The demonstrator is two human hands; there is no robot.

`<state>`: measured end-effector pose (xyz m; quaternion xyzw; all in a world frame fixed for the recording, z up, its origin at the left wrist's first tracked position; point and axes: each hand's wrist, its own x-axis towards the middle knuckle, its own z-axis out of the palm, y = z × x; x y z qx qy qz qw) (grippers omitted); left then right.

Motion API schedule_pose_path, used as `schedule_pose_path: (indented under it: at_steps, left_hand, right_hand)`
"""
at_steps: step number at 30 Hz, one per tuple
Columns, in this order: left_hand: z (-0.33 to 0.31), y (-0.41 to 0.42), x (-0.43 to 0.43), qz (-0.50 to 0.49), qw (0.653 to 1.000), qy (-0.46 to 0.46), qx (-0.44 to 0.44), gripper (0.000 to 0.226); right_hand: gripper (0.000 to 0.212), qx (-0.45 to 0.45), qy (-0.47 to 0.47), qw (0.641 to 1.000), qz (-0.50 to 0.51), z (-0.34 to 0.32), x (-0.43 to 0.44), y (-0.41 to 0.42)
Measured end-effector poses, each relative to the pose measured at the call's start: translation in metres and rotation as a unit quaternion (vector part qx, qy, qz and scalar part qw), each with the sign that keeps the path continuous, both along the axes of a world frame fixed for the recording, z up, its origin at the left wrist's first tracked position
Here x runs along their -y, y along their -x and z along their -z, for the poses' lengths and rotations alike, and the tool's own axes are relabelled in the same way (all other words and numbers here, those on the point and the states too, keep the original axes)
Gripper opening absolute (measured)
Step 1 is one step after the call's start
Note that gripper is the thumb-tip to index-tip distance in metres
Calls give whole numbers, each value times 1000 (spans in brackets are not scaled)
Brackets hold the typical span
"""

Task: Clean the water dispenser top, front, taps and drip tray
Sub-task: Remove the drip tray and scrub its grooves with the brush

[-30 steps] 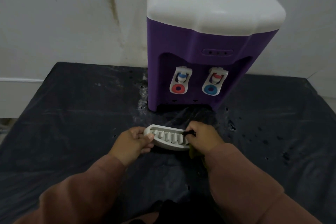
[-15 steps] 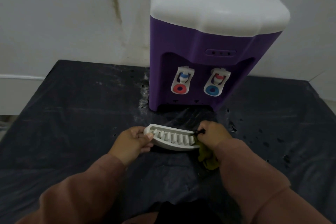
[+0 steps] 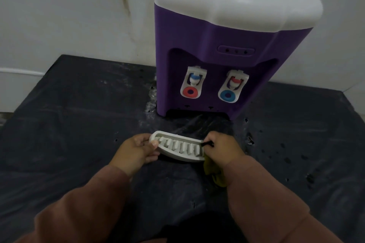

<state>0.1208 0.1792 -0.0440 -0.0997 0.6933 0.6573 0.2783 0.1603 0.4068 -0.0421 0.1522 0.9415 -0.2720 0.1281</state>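
While the left hand (image 3: 136, 151) pinches the near-left end of the pale grey slotted plastic drip tray (image 3: 177, 149), thumb on the rim, the right hand (image 3: 221, 150) is closed at the tray's right end around a crumpled yellow-green cloth (image 3: 214, 173) and something thin and black I can't identify. Step in hand looks like the drip-tray clean. Next move probably calls for working the cloth along the slats with the left hand bracing. Both wrists low, brown sleeves reaching forward. Tray lies on the black speckled sheet (image 3: 79, 124), detached, just before the purple-and-white water dispenser (image 3: 233, 31) and its two taps.
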Motion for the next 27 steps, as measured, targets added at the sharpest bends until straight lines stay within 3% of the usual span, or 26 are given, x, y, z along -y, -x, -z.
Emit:
schedule_pose_path:
  at_steps: [4, 9, 13, 18, 21, 27]
  left_hand:
    - [5, -4, -2, -6, 1000, -10, -9, 22]
    - [17, -9, -14, -31, 999, -29, -23, 24]
    - [24, -14, -14, -31, 998, -41, -41, 24]
    - [32, -15, -15, -40, 996, -54, -61, 21]
    - [37, -14, -16, -38, 995, -60, -68, 19]
    - [45, -9, -21, -55, 990, -80, -98, 17]
  right_hand:
    - [10, 4, 10, 999, 37, 2, -17, -1]
    - [10, -41, 8, 999, -2, 9, -12, -3]
    - [11, -39, 1, 999, 22, 6, -28, -7]
    - [8, -71, 2, 997, -37, 12, -18, -16]
    - [5, -72, -1, 997, -1, 11, -29, -12]
    - [13, -73, -16, 996, -42, 15, -24, -16]
